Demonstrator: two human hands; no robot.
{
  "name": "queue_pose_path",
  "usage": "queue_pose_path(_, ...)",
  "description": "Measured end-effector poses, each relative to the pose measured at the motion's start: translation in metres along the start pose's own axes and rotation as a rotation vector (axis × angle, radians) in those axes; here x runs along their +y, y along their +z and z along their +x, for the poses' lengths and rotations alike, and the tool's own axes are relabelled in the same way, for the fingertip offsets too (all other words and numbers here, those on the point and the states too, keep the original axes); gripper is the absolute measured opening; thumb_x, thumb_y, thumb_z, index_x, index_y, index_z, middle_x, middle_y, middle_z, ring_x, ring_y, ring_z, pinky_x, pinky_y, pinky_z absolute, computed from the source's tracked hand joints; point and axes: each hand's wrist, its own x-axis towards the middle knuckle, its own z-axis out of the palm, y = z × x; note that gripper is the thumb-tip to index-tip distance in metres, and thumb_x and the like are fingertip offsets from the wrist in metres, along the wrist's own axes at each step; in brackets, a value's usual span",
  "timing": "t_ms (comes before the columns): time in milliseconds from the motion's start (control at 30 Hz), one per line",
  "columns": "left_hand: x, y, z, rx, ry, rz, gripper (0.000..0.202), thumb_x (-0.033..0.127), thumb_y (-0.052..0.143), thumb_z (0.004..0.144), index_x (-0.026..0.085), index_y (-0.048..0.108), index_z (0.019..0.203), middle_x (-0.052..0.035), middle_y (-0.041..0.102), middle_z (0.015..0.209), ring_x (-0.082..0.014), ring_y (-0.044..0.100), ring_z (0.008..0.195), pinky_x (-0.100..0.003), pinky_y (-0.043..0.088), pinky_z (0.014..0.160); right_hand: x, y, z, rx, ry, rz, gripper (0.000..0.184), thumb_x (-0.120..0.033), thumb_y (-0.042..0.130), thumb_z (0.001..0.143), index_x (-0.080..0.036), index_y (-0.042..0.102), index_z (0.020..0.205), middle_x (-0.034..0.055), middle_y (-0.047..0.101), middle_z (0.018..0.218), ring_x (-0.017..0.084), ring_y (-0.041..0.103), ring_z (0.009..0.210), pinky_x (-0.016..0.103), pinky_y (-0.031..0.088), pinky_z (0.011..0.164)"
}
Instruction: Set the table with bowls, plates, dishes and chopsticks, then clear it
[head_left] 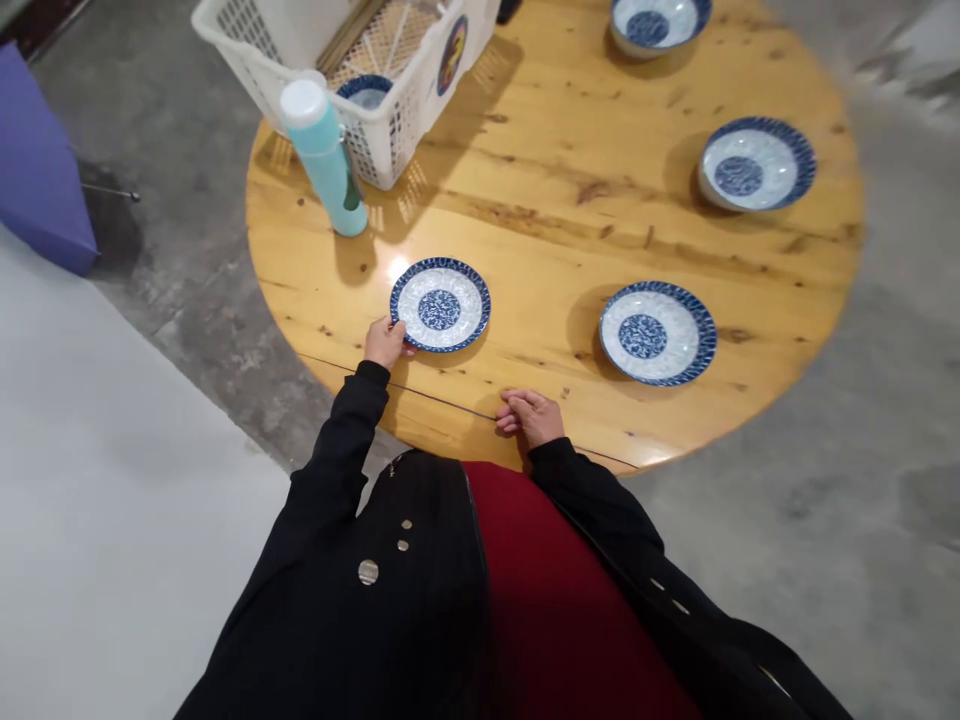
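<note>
A blue-and-white patterned plate [439, 306] is at the near left of the round wooden table [525, 260]. My left hand [385, 342] pinches its left rim, thumb on top and fingers partly hidden beneath. My right hand [532, 416] is at the table's near edge, its fingers loosely curled together, with no object visible in them. A thin dark seam in the wood runs behind it. To the right of that hand, apart from it, sits a matching blue-rimmed bowl [658, 334].
Two more patterned bowls, a right one [757, 165] and a far one [660, 25], stand along the table's right side. At the back left are a white plastic basket [390, 140] with a blue-rimmed dish [365, 92] inside and a light-blue bottle [324, 160]. A purple umbrella [41, 165] lies farther left.
</note>
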Motion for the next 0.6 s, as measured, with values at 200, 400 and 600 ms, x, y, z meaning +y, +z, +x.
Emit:
queue_pose_path(200,-0.001,-0.006,-0.004,-0.055,-0.069,-0.077,0.024,0.037,0.06,0.086,0.015,0.054,0.081,-0.0034,0.061,0.063,-0.0188,0.067,0.056,-0.028,0.055,0.054,0.002,0.002,-0.001,0.027,0.005,-0.005,0.035,-0.04,0.071,0.064,-0.014,0.06,0.084,0.0012,0.066,0.055,0.013,0.061,0.041,0.017,0.045,0.035)
queue_pose_path(400,0.002,-0.007,-0.005,0.03,-0.038,-0.053,0.027,0.041,0.059,0.084,0.015,0.056,0.079,-0.0012,0.061,0.062,-0.0156,0.063,0.05,-0.026,0.053,0.05,0.002,0.005,0.003,0.012,0.013,0.012,0.036,-0.043,0.07,0.066,-0.014,0.059,0.085,0.0013,0.065,0.054,0.013,0.06,0.04,0.018,0.044,0.034)
queue_pose_path(600,0.006,-0.009,0.001,0.017,0.017,-0.007,0.019,0.032,0.06,0.075,0.015,0.058,0.083,0.0011,0.062,0.062,-0.0135,0.06,0.046,-0.026,0.053,0.049,-0.002,0.012,0.011,0.013,0.016,0.02,0.027,-0.038,0.066,0.07,-0.015,0.058,0.083,0.0,0.064,0.052,0.013,0.061,0.039,0.016,0.042,0.033)
